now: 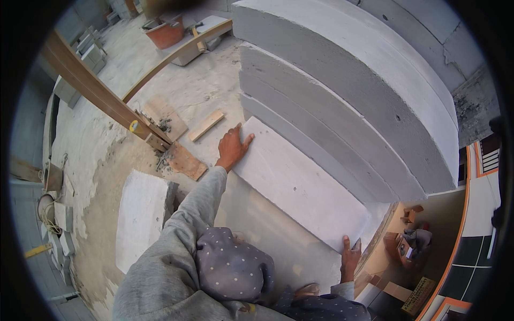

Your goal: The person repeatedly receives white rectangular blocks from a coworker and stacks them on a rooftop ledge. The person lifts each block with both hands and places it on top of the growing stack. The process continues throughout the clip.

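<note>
A long, pale aerated concrete block (295,180) lies on its broad face in front of me, alongside the foot of a stack of similar blocks (321,132). My left hand (233,147) grips its far left end, thumb on the top face and fingers over the end. At the near right end, my right hand (350,257) clasps the corner with thumb and fingers apart around it. What the fingertips do beneath both ends is hidden. To the left of my sleeve, another concrete block (138,216) rests on the floor.
Just past the right hand, the floor edge (377,236) drops to a lower level, where a person (419,238) is seen. A wooden post (100,84) stands at left, beside a wood offcut (207,125) and a brown board (186,160). Farther back are an orange bucket (165,34) and a hammer (198,40).
</note>
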### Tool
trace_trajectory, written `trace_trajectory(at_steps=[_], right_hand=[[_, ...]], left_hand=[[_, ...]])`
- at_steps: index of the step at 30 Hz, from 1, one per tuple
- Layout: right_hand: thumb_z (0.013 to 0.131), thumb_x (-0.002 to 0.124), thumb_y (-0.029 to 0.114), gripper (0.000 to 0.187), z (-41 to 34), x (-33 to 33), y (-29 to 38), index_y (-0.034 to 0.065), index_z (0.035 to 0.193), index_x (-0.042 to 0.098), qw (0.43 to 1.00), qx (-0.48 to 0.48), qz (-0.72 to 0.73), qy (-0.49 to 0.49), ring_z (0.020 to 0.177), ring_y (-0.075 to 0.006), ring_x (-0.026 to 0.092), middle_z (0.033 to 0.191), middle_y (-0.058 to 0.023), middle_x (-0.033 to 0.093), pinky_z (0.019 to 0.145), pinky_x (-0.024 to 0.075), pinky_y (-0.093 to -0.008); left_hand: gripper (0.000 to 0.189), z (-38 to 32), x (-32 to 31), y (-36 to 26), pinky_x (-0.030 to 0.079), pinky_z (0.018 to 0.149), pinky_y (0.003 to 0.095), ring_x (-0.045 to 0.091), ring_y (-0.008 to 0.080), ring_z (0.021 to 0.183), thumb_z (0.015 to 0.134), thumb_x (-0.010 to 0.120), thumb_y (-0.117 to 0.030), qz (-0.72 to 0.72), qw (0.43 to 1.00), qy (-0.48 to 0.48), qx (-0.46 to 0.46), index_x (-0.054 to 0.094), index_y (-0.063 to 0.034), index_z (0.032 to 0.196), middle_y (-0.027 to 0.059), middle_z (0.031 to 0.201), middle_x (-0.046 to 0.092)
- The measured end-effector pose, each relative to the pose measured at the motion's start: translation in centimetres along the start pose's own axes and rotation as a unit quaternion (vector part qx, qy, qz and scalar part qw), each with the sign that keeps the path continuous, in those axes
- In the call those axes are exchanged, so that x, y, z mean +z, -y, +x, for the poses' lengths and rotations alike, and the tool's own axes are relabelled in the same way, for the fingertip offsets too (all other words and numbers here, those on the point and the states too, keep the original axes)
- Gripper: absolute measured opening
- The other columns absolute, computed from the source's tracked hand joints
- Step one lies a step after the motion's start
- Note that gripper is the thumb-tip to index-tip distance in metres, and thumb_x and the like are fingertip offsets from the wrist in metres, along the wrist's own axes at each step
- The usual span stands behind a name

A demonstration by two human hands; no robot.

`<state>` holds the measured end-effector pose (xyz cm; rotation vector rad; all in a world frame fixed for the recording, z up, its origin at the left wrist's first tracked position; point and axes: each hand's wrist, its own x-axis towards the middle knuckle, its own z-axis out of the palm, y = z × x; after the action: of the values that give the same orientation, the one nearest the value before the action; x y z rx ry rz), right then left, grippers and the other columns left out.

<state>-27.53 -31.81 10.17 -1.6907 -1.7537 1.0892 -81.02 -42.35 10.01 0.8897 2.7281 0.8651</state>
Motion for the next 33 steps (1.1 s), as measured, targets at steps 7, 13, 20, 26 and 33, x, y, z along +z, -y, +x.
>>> trace_trajectory(at_steps=[7,13,20,26,33], right_hand=[[0.096,0.067,0.043,0.085,-2.4,-2.3,-6.1,-0.0137,0.149,0.031,0.994,0.066,0.059,0.058,0.124,-0.0306,0.058,0.133,-0.0282,0.057,0.096,0.0501,-0.0382],[0.096,0.065,0.048,0.086,-2.6,-2.9,-8.4,-0.011,0.149,0.033,0.985,0.079,0.146,0.041,0.105,-0.0247,0.068,0.122,-0.0214,0.066,0.087,0.0537,-0.0326],[0.095,0.068,0.033,0.065,-3.1,-5.9,-18.6,-0.0131,0.137,0.049,0.977,0.106,0.077,-0.166,0.103,-0.0244,0.069,0.115,-0.0259,0.069,0.088,0.0532,-0.0339],[0.09,0.066,0.037,0.064,-6.0,-9.0,-25.0,-0.009,0.133,0.055,0.913,0.276,0.173,-0.245,0.11,-0.0385,0.066,0.117,-0.0301,0.067,0.096,0.0506,-0.0416],[0.09,0.067,0.032,0.062,-8.8,-7.1,-30.0,-0.0089,0.134,0.053,0.911,0.333,0.038,-0.24,0.098,-0.0355,0.07,0.105,-0.0234,0.072,0.089,0.0526,-0.0396]], left_hand=[[0.093,-6.0,-0.2,0.5,0.038,0.107,0.0524,0.047,0.0438,0.13,0.086,0.066,-0.064,0.046,0.993,-0.053,-0.095,0.04,0.0002,0.149,0.0283,0.142,0.048],[0.104,-8.4,0.7,1.5,0.032,0.114,0.0558,0.034,0.052,0.139,0.086,0.068,-0.063,0.061,0.993,-0.102,-0.02,0.026,0.0045,0.154,0.0376,0.15,0.03],[0.09,-8.9,-1.0,-3.4,0.032,0.114,0.0562,0.032,0.0517,0.142,0.087,0.07,-0.056,0.233,0.95,0.084,0.19,0.038,-0.0022,0.152,0.0358,0.154,0.029],[0.079,-7.9,-1.8,-14.8,0.036,0.114,0.0484,0.04,0.0446,0.141,0.09,0.074,-0.037,0.195,0.843,0.417,0.279,0.04,0.0023,0.149,0.0325,0.149,0.043],[0.1,-9.9,1.1,-25.5,0.038,0.114,0.0458,0.04,0.0462,0.141,0.079,0.084,-0.042,0.302,0.689,0.488,0.442,0.033,-0.0005,0.154,0.0354,0.15,0.038]])
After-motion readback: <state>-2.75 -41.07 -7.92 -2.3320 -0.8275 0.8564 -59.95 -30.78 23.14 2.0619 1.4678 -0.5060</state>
